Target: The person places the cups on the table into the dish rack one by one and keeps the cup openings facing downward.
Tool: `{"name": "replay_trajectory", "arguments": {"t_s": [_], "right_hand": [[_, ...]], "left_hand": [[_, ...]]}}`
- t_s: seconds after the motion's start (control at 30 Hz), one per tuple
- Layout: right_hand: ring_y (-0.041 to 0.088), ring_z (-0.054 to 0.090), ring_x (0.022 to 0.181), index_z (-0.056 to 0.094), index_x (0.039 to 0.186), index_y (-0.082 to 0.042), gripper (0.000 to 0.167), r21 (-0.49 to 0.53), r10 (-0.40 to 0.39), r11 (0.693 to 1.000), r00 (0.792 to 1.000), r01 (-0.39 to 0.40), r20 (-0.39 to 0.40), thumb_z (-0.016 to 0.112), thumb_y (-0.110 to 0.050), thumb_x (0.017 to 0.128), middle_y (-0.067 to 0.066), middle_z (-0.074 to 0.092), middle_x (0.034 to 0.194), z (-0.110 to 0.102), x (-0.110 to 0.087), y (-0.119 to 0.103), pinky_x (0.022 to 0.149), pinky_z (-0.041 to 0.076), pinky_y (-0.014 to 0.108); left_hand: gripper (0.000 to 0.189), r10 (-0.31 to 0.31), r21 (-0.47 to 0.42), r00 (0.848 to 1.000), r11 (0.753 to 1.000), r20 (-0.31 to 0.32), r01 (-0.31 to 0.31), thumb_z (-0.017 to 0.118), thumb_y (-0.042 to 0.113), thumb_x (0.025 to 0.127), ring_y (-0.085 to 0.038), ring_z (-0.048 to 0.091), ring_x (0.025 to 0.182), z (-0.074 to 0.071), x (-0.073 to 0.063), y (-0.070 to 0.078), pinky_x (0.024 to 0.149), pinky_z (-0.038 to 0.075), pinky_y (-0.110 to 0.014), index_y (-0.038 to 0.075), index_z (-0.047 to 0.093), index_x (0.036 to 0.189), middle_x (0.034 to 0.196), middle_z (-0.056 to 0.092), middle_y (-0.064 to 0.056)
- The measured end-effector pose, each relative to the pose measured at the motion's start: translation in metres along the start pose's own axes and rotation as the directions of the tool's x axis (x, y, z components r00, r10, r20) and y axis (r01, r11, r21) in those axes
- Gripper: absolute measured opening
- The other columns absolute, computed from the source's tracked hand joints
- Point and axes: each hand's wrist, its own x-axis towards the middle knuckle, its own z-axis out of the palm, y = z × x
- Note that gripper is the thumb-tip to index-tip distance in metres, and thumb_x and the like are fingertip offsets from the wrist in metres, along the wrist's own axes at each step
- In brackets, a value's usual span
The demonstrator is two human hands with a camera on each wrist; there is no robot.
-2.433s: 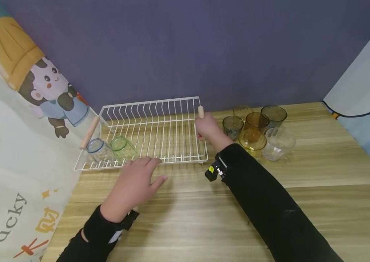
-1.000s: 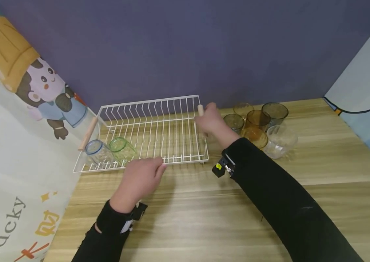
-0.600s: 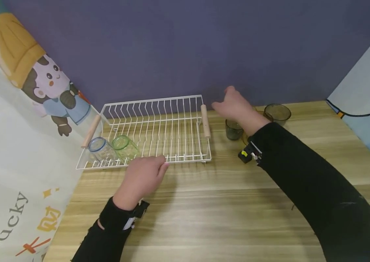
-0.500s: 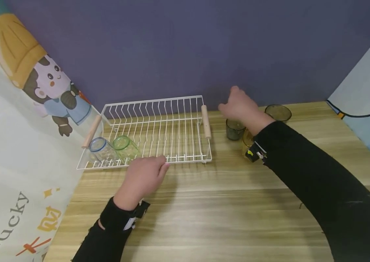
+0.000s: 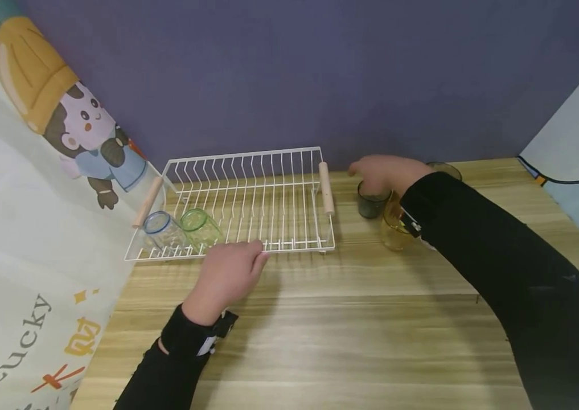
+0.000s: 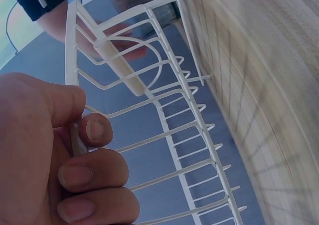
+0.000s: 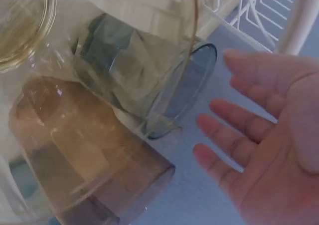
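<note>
My left hand (image 5: 228,276) grips the front rim of a white wire dish rack (image 5: 243,154); in the left wrist view, thumb and curled fingers wrap its edge bar (image 6: 72,40). A clear glass with a blue rim (image 5: 161,229) and a green glass (image 5: 200,226) lie tilted at the rack's left end. My right hand (image 5: 386,171) is over a grey glass (image 5: 369,208) right of the rack. In the right wrist view, its fingers are spread near that glass's rim and hold nothing. An amber-brown glass (image 7: 89,145) lies close by in that view.
A yellow glass (image 5: 393,233) stands beside the grey one, partly behind my right sleeve. A dark-tinted glass (image 5: 445,168) shows behind the forearm; other glasses are mostly hidden. Wooden handles (image 5: 326,188) rise at the rack's ends. A dark wall (image 5: 289,74) backs the table.
My right hand has let go of the rack's right handle, moved right and come down over the grey glass. My left hand, open earlier, has closed on the rack's front rim.
</note>
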Motion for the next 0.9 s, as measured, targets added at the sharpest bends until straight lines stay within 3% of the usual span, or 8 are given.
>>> {"name": "replay_trajectory", "arguments": {"t_s": [0.23, 0.47, 0.6, 0.9], "right_hand": [[0.048, 0.035, 0.143, 0.044, 0.153, -0.001, 0.052, 0.019, 0.056, 0.998, 0.998, -0.056, 0.021, 0.043, 0.003, 0.102, 0.027, 0.039, 0.157, 0.006, 0.007, 0.002, 0.107, 0.041, 0.059], [0.047, 0.045, 0.136, 0.055, 0.143, -0.001, 0.048, -0.025, 0.039, 0.999, 0.999, -0.039, -0.015, 0.039, 0.009, 0.100, 0.025, 0.052, 0.146, 0.012, 0.012, 0.004, 0.106, 0.042, 0.058], [0.041, 0.054, 0.126, 0.066, 0.131, -0.006, 0.039, -0.061, 0.028, 0.998, 0.999, -0.029, -0.021, 0.043, 0.007, 0.102, 0.018, 0.060, 0.135, 0.013, 0.010, 0.003, 0.101, 0.046, 0.055], [0.044, 0.046, 0.135, 0.064, 0.136, -0.010, 0.044, -0.088, 0.038, 0.996, 0.995, -0.030, 0.088, 0.042, 0.010, 0.103, 0.018, 0.053, 0.144, 0.014, 0.010, 0.003, 0.108, 0.041, 0.058]], "left_hand": [[0.040, -0.006, 0.006, 1.000, 1.000, 0.000, 0.006, 0.051, 0.036, 0.109, -0.016, 0.041, 0.050, 0.002, 0.000, 0.001, 0.049, 0.034, -0.035, 0.020, 0.044, 0.073, 0.057, 0.041, 0.004], [0.039, -0.011, 0.006, 1.000, 1.000, -0.009, 0.011, 0.052, 0.036, 0.108, -0.015, 0.040, 0.048, 0.001, 0.000, 0.001, 0.047, 0.033, -0.034, 0.020, 0.045, 0.073, 0.055, 0.040, 0.005], [0.040, -0.016, 0.002, 1.000, 1.000, -0.002, 0.016, 0.052, 0.036, 0.108, -0.015, 0.040, 0.048, 0.000, 0.000, 0.001, 0.047, 0.033, -0.034, 0.020, 0.045, 0.073, 0.055, 0.039, 0.005], [0.039, -0.016, 0.005, 1.000, 1.000, 0.010, 0.016, 0.053, 0.036, 0.108, -0.015, 0.040, 0.049, -0.002, -0.001, 0.002, 0.048, 0.034, -0.034, 0.020, 0.044, 0.073, 0.056, 0.041, 0.004]]}}
